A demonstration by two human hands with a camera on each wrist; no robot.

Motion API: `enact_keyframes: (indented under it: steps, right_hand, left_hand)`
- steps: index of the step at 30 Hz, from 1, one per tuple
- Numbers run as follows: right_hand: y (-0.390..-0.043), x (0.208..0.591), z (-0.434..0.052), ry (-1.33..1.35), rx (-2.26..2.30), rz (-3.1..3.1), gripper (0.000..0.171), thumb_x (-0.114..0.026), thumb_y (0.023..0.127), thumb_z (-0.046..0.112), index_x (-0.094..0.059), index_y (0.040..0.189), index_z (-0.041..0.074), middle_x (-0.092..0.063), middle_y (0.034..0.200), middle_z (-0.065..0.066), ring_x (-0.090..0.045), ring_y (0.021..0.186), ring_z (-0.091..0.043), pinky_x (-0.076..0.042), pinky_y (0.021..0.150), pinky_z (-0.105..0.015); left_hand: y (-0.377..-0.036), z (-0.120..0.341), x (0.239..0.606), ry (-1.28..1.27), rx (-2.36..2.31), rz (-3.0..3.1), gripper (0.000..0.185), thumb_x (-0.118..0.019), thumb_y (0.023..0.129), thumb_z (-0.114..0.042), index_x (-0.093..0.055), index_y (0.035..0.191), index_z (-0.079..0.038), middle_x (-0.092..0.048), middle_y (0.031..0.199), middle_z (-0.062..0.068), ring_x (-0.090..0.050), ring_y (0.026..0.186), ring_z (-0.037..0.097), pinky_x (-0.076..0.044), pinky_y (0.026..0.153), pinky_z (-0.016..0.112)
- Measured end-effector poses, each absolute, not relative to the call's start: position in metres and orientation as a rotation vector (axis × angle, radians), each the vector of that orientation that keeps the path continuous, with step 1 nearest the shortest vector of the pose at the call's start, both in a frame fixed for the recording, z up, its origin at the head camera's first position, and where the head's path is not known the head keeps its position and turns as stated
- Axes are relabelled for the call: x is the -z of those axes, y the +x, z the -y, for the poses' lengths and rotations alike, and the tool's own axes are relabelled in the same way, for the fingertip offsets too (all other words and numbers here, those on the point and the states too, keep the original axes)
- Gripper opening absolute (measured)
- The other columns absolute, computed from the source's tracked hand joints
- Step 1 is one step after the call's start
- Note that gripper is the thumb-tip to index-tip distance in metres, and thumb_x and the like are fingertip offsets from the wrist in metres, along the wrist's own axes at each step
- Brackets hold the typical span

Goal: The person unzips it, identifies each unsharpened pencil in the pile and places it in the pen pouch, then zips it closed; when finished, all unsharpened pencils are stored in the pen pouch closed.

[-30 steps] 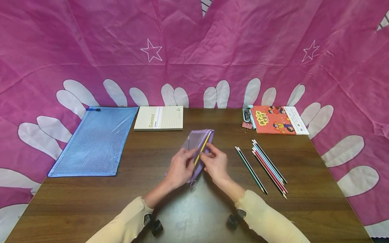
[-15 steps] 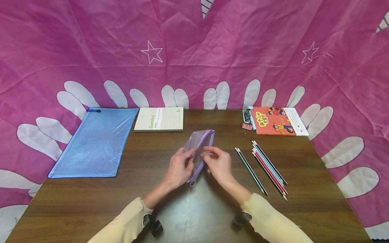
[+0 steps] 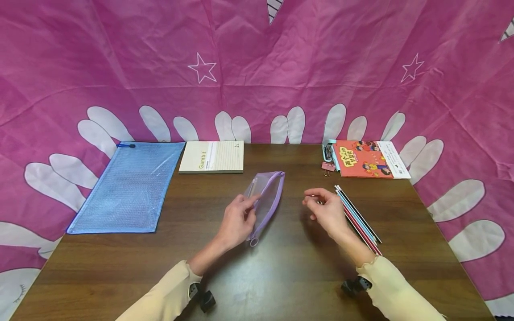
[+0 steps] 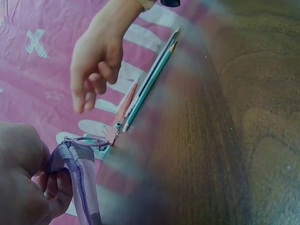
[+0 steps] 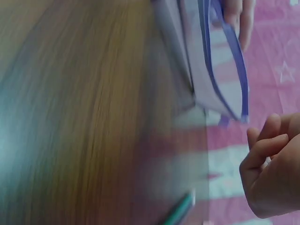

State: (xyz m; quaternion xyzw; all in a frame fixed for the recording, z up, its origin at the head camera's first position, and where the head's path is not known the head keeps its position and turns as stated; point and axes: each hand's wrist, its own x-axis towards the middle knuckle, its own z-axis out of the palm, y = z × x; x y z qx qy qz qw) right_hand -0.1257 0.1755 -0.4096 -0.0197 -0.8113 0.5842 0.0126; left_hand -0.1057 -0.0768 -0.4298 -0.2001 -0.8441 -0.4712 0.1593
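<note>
My left hand (image 3: 238, 221) pinches the side of a purple mesh zip pouch (image 3: 264, 179), whose mouth gapes toward the right. Through its see-through wall a slim pencil-like shape (image 3: 253, 186) shows. My right hand (image 3: 330, 215) hovers over the table right of the pouch, fingers loosely curled, with nothing visible in them. Below it lie a green pencil (image 4: 149, 89) and a dark-striped pencil beside it, seen in the left wrist view and largely covered by the hand in the head view. Several red, blue and black pencils (image 3: 361, 221) lie just beyond that hand.
A blue mesh zip folder (image 3: 127, 191) lies at the left. Toward the back are a Gambit notebook (image 3: 213, 157), a red picture book (image 3: 363, 158) and a pink binder clip (image 3: 328, 166). A pink cloth (image 3: 249, 67) hangs behind the wooden table (image 3: 277, 276).
The yellow pencil has gone down into the pouch, and my right hand has let go of it and moved right over the loose pencils. My left hand keeps its hold.
</note>
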Motion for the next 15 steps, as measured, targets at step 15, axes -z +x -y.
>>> enact_keyframes:
  steps: [15]
  right_hand:
    - [-0.115, 0.416, -0.255, 0.037, -1.268, 2.941, 0.03, -0.068, 0.089, 0.003, -0.065, 0.118, -0.005, -0.064, 0.075, -0.006, -0.061, 0.055, -0.021, -0.045, 0.049, -0.027]
  left_hand:
    - [-0.104, 0.075, 0.433, -0.597, 1.392, 2.41, 0.047, -0.056, 0.077, 0.014, -0.067, 0.122, 0.006, -0.055, 0.081, 0.011, -0.054, 0.066, 0.016, -0.05, 0.055, 0.022]
